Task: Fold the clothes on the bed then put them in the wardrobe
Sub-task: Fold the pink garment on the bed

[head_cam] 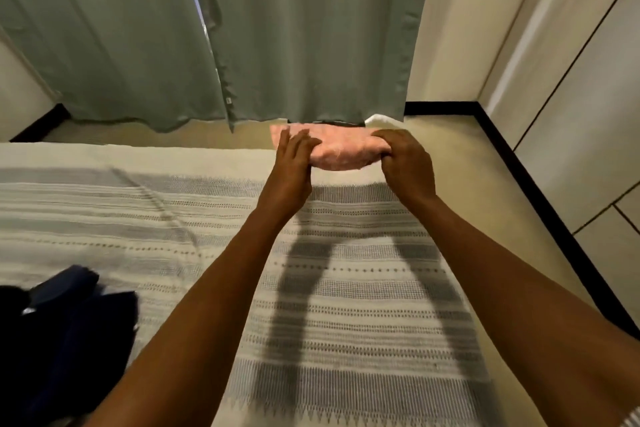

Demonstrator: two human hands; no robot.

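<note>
A folded pink fuzzy garment (341, 151) is held up above the far edge of the bed (173, 218), which is covered by a cream and grey striped spread. My right hand (407, 166) grips the garment's right end with curled fingers. My left hand (291, 163) lies against its left side with the fingers straight. A heap of dark navy clothes (65, 333) lies on the bed at the lower left.
Grey-green curtains (242, 28) hang beyond the bed down to the floor. White wardrobe panels (588, 97) run along the right side, with a strip of beige floor (485, 163) and a black skirting between them and the bed. Something white (381, 121) lies under the curtain hem.
</note>
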